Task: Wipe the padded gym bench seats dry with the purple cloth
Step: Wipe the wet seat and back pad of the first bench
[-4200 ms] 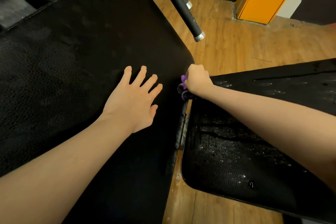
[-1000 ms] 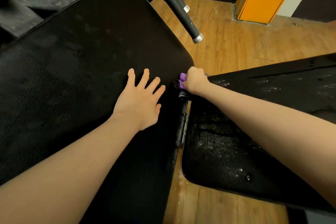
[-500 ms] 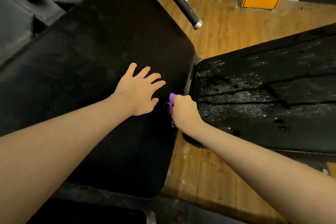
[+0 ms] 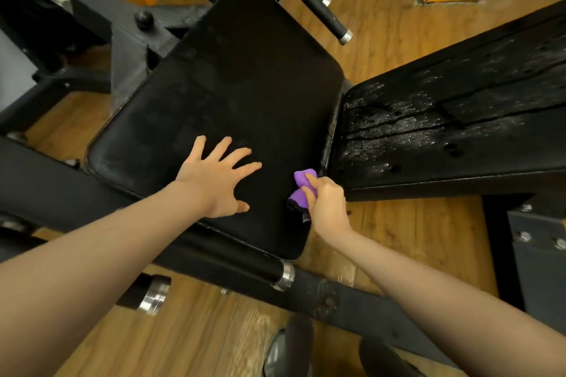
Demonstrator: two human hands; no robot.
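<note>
The right hand grips the bunched cloth, fingers curled round it, at the right edge of the left pad, near that pad's front corner. The left hand lies flat on the same pad, fingers spread wide, holding nothing; it appears to brace the pad.

The right pad lies directly to the right of the cloth, across a narrow gap between the two pads. Its long axis runs away from the cloth, toward the upper right. Its surface shows shining beads and streaks of water; the left pad looks matte and largely dry.

Judgement: the wet pad is the remaining work. The right hand is the nearer hand and already carries the cloth. The coming move likely calls for lifting the cloth over the gap and stroking along the long axis of the right pad, outward from its near end.
</note>
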